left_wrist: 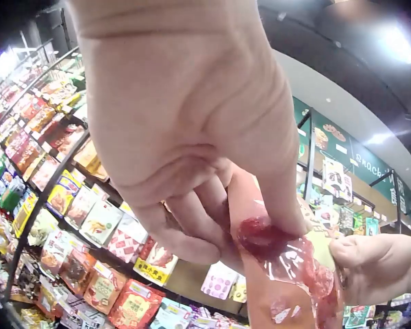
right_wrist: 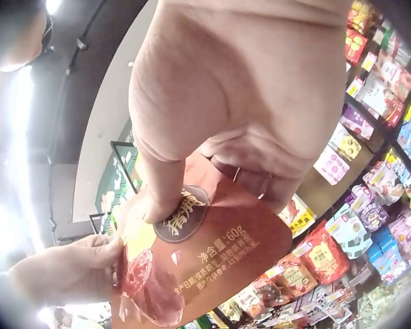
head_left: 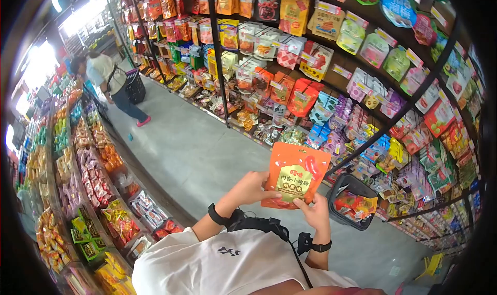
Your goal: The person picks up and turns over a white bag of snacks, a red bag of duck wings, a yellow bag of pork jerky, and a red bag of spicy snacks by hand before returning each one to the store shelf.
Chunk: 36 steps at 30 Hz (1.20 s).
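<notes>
Over the aisle floor [head_left: 212, 152], an orange pouch [head_left: 294, 163] is held, left edge pinched by the left hand [head_left: 247, 188], lower right corner by the right hand [head_left: 317, 212]. Near the shelving's [head_left: 217, 62] bottom edge, a black basket [head_left: 344, 183], seemingly floor-standing, holds packets [head_left: 354, 204].

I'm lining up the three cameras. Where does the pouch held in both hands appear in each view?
Head: the pouch is right of centre, below the middle.
Left wrist: the pouch is at the bottom, right of centre.
Right wrist: the pouch is at bottom centre.
Shared landmark: the racked snack packets.
</notes>
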Each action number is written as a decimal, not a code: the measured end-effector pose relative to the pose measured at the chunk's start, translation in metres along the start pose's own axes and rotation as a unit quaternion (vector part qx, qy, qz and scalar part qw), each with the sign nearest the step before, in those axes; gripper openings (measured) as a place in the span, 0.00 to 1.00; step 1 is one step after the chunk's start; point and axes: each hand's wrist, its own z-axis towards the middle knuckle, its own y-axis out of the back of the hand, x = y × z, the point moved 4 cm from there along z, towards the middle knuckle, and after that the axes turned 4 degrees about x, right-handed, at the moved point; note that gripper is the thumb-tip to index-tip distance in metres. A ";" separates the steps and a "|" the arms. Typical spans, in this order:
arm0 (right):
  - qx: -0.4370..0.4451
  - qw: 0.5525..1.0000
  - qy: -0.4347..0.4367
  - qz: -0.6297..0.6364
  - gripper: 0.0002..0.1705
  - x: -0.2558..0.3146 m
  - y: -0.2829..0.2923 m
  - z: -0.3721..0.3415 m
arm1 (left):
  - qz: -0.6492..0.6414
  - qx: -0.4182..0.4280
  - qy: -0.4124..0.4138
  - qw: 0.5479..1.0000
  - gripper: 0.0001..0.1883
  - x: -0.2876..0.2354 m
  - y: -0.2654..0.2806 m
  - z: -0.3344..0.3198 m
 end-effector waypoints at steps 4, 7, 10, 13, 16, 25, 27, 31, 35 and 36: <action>-0.033 0.999 0.004 0.010 0.16 -0.014 0.033 -0.025 | 0.025 0.017 -0.023 0.999 0.23 -0.023 -0.035 0.013; -0.057 0.997 0.004 0.044 0.16 -0.035 0.054 -0.046 | 0.047 0.034 -0.027 0.998 0.23 -0.037 -0.064 0.020; -0.081 0.994 0.006 0.079 0.18 -0.045 0.073 -0.068 | 0.100 0.066 -0.014 0.993 0.23 -0.051 -0.091 0.027; -0.103 0.994 0.013 0.035 0.19 -0.047 0.089 -0.088 | 0.113 0.091 -0.019 0.989 0.24 -0.063 -0.117 0.032; -0.137 0.989 0.019 0.045 0.20 -0.055 0.097 -0.102 | 0.116 0.102 -0.032 0.987 0.24 -0.073 -0.133 0.036; -0.127 0.991 -0.006 0.044 0.20 -0.063 0.102 -0.120 | 0.102 0.132 -0.037 0.985 0.23 -0.075 -0.146 0.026; -0.120 0.992 -0.001 0.049 0.20 -0.055 0.094 -0.118 | 0.100 0.124 -0.037 0.987 0.23 -0.073 -0.139 0.023; -0.094 0.994 -0.011 0.047 0.20 -0.049 0.072 -0.102 | 0.069 0.105 -0.039 0.991 0.21 -0.059 -0.115 0.011; -0.096 0.995 -0.012 -0.003 0.18 -0.028 0.047 -0.081 | 0.016 0.052 -0.006 0.999 0.22 -0.034 -0.084 -0.003; -0.098 0.995 -0.013 -0.010 0.18 -0.022 0.040 -0.074 | 0.013 0.028 -0.003 1.000 0.22 -0.029 -0.075 -0.005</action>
